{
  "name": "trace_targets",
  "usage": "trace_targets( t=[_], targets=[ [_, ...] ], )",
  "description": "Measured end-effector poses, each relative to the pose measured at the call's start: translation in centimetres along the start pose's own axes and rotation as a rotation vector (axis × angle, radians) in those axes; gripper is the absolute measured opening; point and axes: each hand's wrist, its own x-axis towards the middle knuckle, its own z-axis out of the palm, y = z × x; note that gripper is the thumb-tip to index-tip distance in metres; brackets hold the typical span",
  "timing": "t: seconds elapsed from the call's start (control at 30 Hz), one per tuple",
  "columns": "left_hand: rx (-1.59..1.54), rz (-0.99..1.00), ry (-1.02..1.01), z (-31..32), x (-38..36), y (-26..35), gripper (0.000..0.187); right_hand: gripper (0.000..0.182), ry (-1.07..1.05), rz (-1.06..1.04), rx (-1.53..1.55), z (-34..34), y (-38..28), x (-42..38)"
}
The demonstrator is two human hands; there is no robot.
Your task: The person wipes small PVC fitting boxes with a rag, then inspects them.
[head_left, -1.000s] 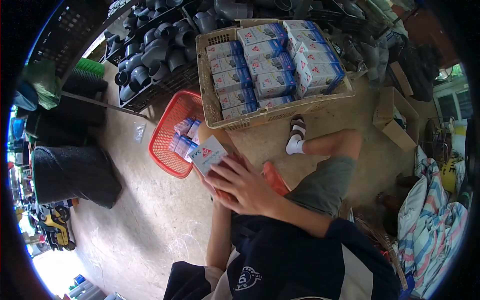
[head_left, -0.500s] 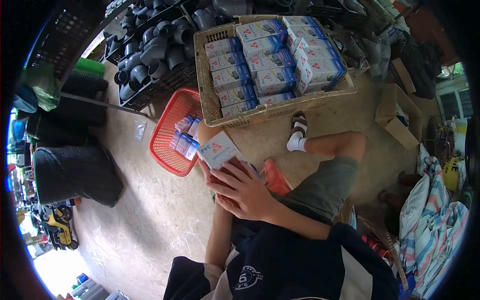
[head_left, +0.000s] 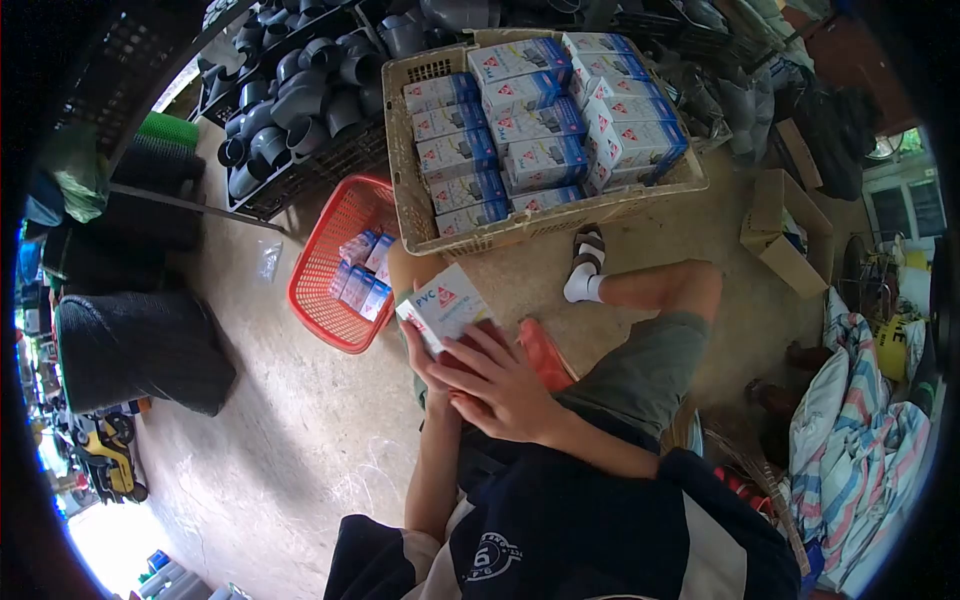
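Between my hands is a white box (head_left: 447, 303) printed "PVC" with a red triangle, its upper face tilted toward the camera. My left hand (head_left: 424, 368) grips its lower left side, fingers partly hidden behind it. Across the box's lower right part lies my right hand (head_left: 500, 388), fingers bent over it. A red basket (head_left: 318, 325) with several small blue-and-white boxes (head_left: 357, 288) stands just beyond, to the left. Further up, a tan crate (head_left: 408, 205) holds rows of larger blue-and-white boxes (head_left: 545, 120).
Black crates of grey pipe fittings (head_left: 300, 100) stand at the upper left. A dark mesh roll (head_left: 140, 350) is at the left. On the right are an open cardboard box (head_left: 790, 235) and striped sacks (head_left: 860, 420). A small plastic bag (head_left: 268, 262) lies on the floor.
The held box has tilted, showing more of its printed top and a side face. My hands have shifted slightly around it, and the whole view has moved a little.
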Motion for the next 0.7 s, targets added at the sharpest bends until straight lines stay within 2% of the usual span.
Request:
trace_targets(
  t=[0.03, 0.1, 0.17, 0.23, 0.27, 0.3, 0.37, 0.43, 0.5, 0.6, 0.7],
  targets=[
    [0.055, -0.078, 0.004, 0.3, 0.0, 0.9, 0.066, 0.047, -0.014, 0.008, -0.002, -0.3, 0.4, -0.8],
    [0.161, -0.046, 0.006, 1.9, 0.1, -0.2, 0.066, 0.047, 0.016, 0.074, -0.041, -0.9, 1.5, -0.4],
    [0.074, -0.169, 0.042, 3.7, -0.4, -0.6, 0.065, 0.047, 0.085, 0.093, -0.07, -1.8, 2.5, 2.4],
    [0.288, -0.222, 0.084, 2.7, -1.3, -0.5, 0.065, 0.048, 0.203, 0.153, 0.054, -1.6, 4.7, 5.4],
    [0.287, -0.216, 0.136, 2.8, -1.6, -0.5, 0.061, 0.048, 0.266, 0.178, 0.112, -1.4, 5.3, 6.3],
    [0.3, -0.238, 0.19, 3.3, -1.5, -0.2, 0.061, 0.049, 0.243, 0.175, 0.141, -0.8, 5.4, 6.1],
    [0.263, -0.038, 0.144, 3.7, -0.9, -0.7, 0.061, 0.049, 0.195, 0.171, 0.199, 0.3, 5.2, 5.0],
    [0.095, -0.001, 0.086, 2.3, -0.7, -0.3, 0.065, 0.05, 0.068, 0.08, 0.033, -0.8, 2.3, 2.3],
    [0.119, 0.017, 0.123, 1.9, -0.5, 0.4, 0.072, 0.051, -0.061, 0.075, -0.07, -1.9, 0.0, -1.1],
    [0.101, -0.002, 0.234, 2.3, -0.1, 0.1, 0.078, 0.052, 0.183, 0.314, 0.147, -0.9, 1.4, -3.7],
    [0.167, -0.02, 0.204, 2.7, -0.8, 0.2, 0.078, 0.053, 0.209, 0.582, 0.466, -0.5, 2.7, -3.8]
  ],
)
